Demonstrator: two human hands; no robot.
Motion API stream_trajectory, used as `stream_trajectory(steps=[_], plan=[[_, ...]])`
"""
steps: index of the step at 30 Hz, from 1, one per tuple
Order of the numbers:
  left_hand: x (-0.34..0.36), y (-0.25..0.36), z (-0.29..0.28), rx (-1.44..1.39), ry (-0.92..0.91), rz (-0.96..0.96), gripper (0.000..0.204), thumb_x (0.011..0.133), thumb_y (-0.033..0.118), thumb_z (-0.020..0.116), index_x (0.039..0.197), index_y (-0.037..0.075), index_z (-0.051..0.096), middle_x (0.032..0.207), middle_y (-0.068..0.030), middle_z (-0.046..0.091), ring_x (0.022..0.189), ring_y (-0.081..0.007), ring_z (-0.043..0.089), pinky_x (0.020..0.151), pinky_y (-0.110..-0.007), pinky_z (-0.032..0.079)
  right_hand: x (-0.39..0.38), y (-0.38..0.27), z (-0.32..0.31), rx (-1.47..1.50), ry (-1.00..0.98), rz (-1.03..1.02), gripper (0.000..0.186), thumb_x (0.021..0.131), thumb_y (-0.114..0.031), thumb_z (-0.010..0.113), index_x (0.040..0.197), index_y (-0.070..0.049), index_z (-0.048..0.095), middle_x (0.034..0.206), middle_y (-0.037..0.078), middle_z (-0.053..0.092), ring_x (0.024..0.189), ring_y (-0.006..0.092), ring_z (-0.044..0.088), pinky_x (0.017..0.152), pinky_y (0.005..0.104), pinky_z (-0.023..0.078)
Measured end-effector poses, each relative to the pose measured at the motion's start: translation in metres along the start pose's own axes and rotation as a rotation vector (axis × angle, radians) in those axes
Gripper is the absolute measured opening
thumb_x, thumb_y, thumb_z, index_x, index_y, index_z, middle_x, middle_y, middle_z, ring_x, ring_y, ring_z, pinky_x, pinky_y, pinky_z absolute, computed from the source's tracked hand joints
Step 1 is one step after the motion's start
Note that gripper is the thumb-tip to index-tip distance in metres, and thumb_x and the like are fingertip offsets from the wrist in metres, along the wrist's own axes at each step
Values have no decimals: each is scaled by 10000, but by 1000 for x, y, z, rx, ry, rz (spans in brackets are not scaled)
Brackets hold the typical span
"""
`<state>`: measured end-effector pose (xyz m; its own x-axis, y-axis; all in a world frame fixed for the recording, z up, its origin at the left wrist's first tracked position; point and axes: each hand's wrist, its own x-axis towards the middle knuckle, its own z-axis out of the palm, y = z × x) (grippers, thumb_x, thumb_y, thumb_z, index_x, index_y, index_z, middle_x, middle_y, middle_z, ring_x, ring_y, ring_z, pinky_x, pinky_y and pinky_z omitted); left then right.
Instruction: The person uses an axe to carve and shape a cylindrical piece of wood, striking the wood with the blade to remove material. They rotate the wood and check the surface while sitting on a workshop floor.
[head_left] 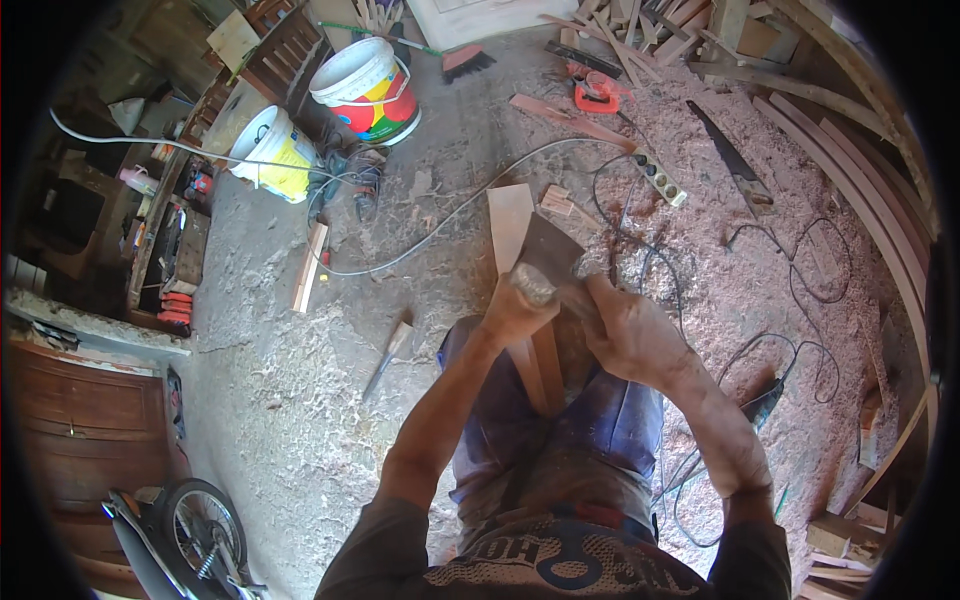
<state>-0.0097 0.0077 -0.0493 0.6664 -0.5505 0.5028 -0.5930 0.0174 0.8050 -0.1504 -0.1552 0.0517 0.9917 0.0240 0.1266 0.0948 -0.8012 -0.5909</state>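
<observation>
Over my lap, my left hand point(515, 315) is closed round a tool with a round, pale wooden handle end point(534, 284); its working end is hidden. My right hand point(632, 330) is closed too, gripping the handle of what looks like a mallet point(552, 245). The mallet's dark, block-like head is just above the left fist. A long pale wooden board point(511, 222) slopes from between my thighs out past my knees, partly covered by my hands. On the floor to the left lies a chisel point(388, 358) with a pale handle.
Pinkish shavings cover the floor at right, with a handsaw point(735, 160), loose cables and a power strip point(658, 180). Two buckets point(368, 92) stand at far left, near a broom point(466, 62). A motorbike wheel point(204, 528) is at lower left. Timber point(850, 170) lines the right edge.
</observation>
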Motion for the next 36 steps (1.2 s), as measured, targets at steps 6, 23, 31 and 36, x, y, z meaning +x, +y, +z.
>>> stream_trajectory(steps=[6, 23, 31, 36], plan=[[34, 8, -2, -242, -96, -295, 348, 760, 50, 766, 1086, 1, 653, 963, -72, 703, 896, -122, 640, 826, -303, 526, -21, -18, -8, 288, 120, 184, 450, 871, -84, 614, 1293, -7, 477, 876, 281, 672, 830, 476, 685, 697, 514, 543], [28, 8, -3, -5, -122, -311, 259, 803, 68, 750, 1040, 11, 663, 944, -78, 720, 843, -142, 664, 778, -324, 544, -32, -5, -3, 440, 132, 306, 460, 879, -127, 666, 1311, -66, 518, 884, 241, 682, 838, 427, 709, 720, 459, 543], [31, -1, -5, -38, -87, -355, 191, 793, 77, 740, 936, 11, 632, 775, -45, 662, 704, -131, 636, 650, -313, 532, -30, -2, -4, 380, 97, 303, 466, 877, -140, 678, 1299, -45, 507, 926, 259, 691, 890, 466, 693, 749, 489, 548], [47, -21, -14, 18, -81, -406, 183, 783, 95, 733, 903, 10, 623, 743, -30, 646, 651, -120, 609, 612, -312, 518, -23, -1, -8, 333, 79, 290, 445, 879, -144, 678, 1277, -42, 508, 910, 262, 694, 888, 465, 697, 741, 495, 555]])
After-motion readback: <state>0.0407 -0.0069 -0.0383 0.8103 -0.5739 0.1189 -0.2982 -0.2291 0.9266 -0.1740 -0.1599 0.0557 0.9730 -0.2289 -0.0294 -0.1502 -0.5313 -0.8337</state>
